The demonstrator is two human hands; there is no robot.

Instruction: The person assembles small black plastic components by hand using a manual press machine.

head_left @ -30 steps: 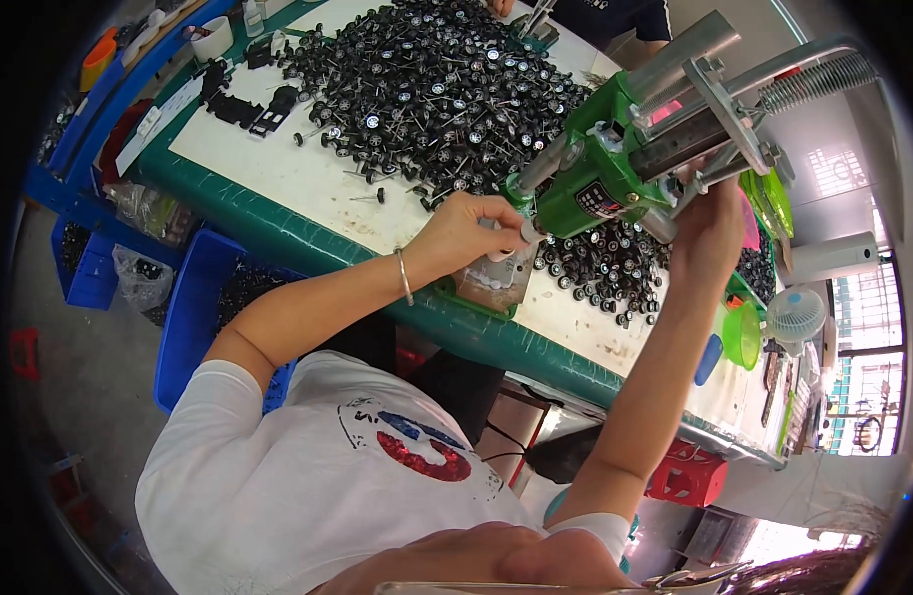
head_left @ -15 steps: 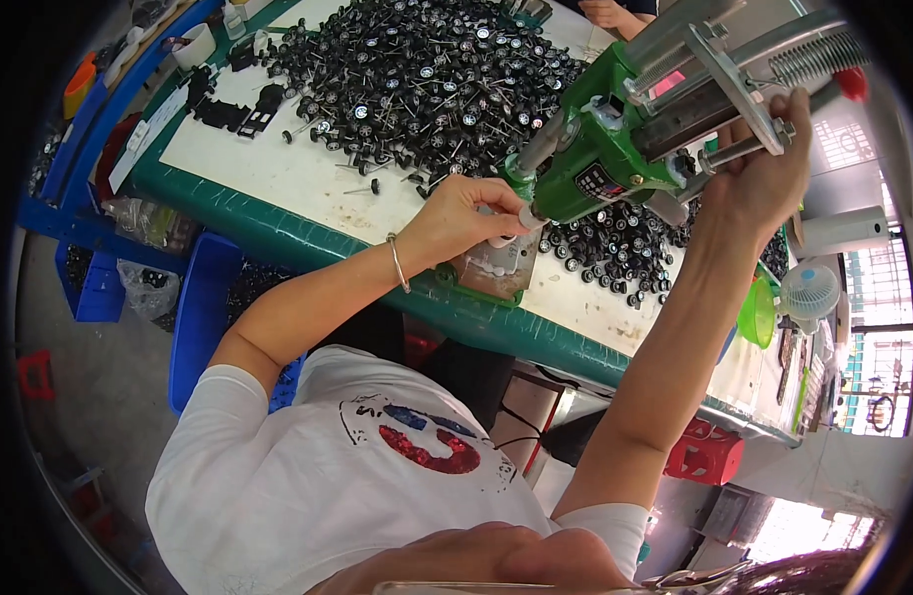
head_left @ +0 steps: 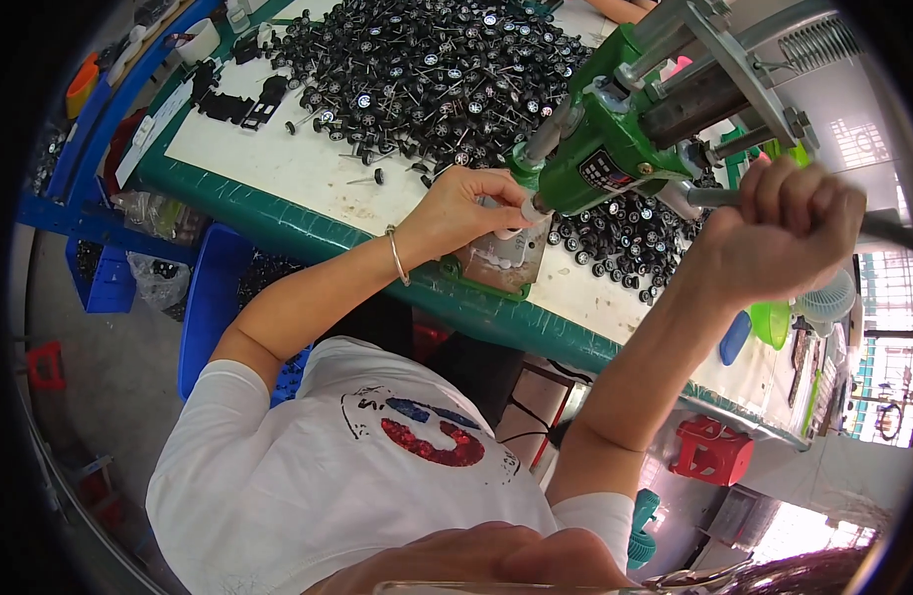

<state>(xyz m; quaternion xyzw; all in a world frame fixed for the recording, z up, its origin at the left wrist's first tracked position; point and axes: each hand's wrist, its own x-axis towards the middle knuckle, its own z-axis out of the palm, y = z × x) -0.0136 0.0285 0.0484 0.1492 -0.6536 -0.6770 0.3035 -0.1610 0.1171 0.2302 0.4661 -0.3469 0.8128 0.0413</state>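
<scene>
Gripping: right hand [head_left: 784, 223] fisted around the metal lever [head_left: 873, 226], arm raised.
Pinching: left hand [head_left: 463, 208], fingers together on a small white part [head_left: 509, 234] under the green press [head_left: 610, 164].
Resting: part on grey plate [head_left: 501, 263].
Behind: heap of black wheels [head_left: 427, 69], round, shiny.

R hand [head_left: 786, 230] grips press lever [head_left: 888, 230], L hand [head_left: 463, 210] at green press [head_left: 615, 159] base
</scene>
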